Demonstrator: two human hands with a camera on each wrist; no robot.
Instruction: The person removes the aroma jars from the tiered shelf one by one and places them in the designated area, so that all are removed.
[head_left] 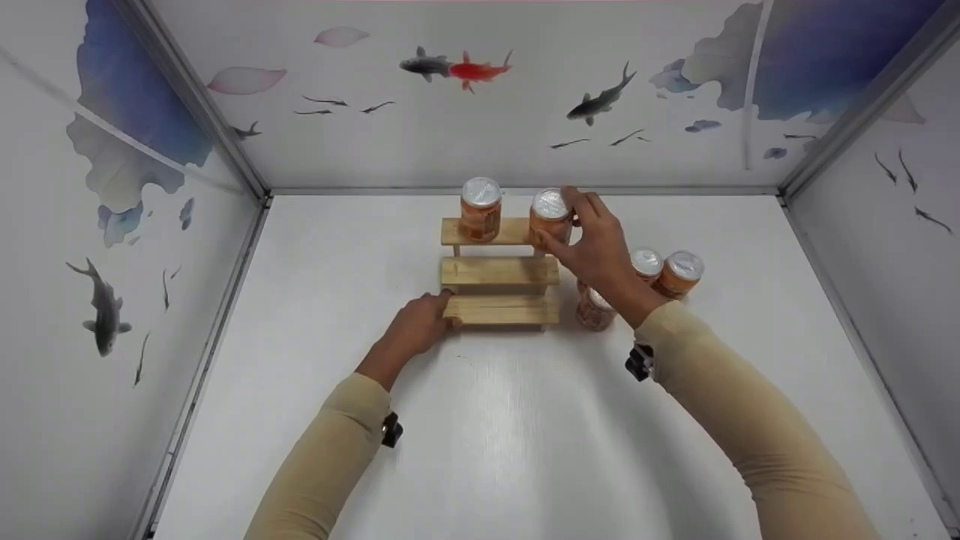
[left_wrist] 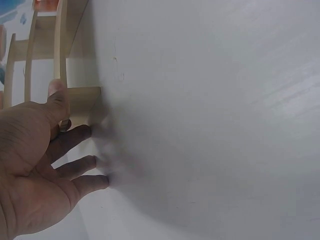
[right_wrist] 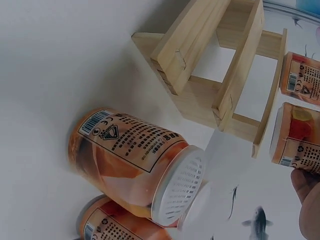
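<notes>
A three-step wooden rack point(head_left: 500, 271) stands on the white table. My left hand point(head_left: 420, 322) grips the left end of its lowest step; in the left wrist view the thumb lies on that step's edge and the other fingers spread below. My right hand point(head_left: 600, 244) holds an orange-labelled jar point(head_left: 551, 208) upright at the right end of the top step, thumb on the near side and fingers behind. In the right wrist view, the base of this held jar point(right_wrist: 299, 135) faces the top step's edge. A matching jar point(head_left: 481, 214) sits on the top step's left part.
Right of the rack, several more jars stand close together, among them a front jar point(head_left: 596, 309) and a rightmost jar point(head_left: 681, 275); my right forearm partly covers the group. A back wall point(head_left: 495, 135) with painted fish rises behind the rack, with side walls at both edges.
</notes>
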